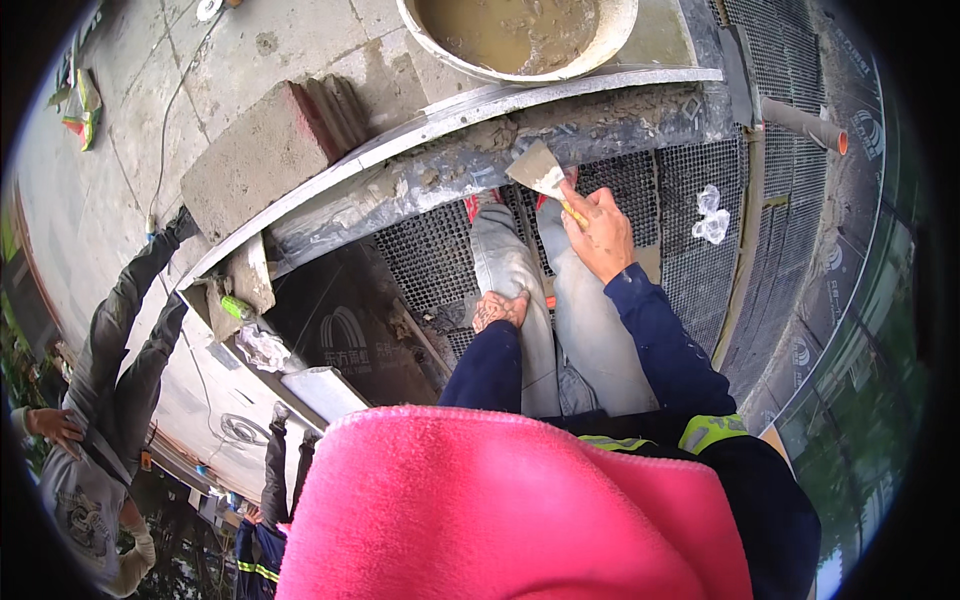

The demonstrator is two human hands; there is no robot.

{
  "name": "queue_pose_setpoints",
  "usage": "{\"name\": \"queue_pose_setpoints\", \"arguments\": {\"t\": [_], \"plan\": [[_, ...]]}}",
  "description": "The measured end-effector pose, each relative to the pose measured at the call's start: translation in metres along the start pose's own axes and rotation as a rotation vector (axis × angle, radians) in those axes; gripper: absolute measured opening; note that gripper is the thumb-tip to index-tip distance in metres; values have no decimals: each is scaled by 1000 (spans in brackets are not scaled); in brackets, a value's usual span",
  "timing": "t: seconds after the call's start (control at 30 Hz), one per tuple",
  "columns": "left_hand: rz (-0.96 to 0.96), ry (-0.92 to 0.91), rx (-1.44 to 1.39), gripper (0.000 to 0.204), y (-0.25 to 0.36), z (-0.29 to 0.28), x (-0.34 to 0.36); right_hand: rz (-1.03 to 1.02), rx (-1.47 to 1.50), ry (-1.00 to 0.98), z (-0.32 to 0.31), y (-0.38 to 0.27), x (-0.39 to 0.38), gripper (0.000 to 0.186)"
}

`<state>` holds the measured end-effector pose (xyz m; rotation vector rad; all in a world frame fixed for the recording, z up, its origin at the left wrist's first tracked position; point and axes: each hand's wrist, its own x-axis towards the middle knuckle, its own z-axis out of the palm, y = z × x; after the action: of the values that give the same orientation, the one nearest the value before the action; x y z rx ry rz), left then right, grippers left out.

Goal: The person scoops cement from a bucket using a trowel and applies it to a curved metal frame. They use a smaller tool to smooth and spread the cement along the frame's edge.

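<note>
My right hand (602, 235) is closed round the yellow handle of a putty knife (541, 171). Its broad metal blade, smeared with grey, points up and left, close to the mortar-stained side of a curved ledge (440, 172). My left hand (499, 310) rests on my left knee, on the grey trousers; its back is dirty with dried mortar and the fingers curl down over the knee, with nothing seen in them. A large white tub (622, 40) of murky brown water stands on the ledge beyond the knife.
Black dimpled drainage sheet (700, 240) lies underfoot, with clear crumpled plastic (711, 215) on it. A grey pipe (803, 124) with an orange end sticks out at right. Concrete blocks (262, 150) sit on paving at left. A co-worker (95, 440) stands at far left, another person (262, 545) farther off.
</note>
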<state>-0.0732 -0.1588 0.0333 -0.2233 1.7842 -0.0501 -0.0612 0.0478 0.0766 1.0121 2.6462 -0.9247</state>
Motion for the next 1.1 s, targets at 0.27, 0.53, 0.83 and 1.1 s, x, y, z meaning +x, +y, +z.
{"name": "queue_pose_setpoints", "arguments": {"t": [0.27, 0.53, 0.83, 1.1], "plan": [[0, -31, 25, 78, 3, -11, 5, 129, 111, 43, 0, -60, 46, 38], [30, 12, 99, 77, 1, -15, 1, 274, 202, -15, -19, -82, 47, 33], [43, 33, 125, 76, -1, -16, 8, 274, 244, -29, -25, -100, 65, 27], [75, 43, 124, 74, -2, -15, 12, 299, 260, 39, -3, -91, 77, 29]]}}
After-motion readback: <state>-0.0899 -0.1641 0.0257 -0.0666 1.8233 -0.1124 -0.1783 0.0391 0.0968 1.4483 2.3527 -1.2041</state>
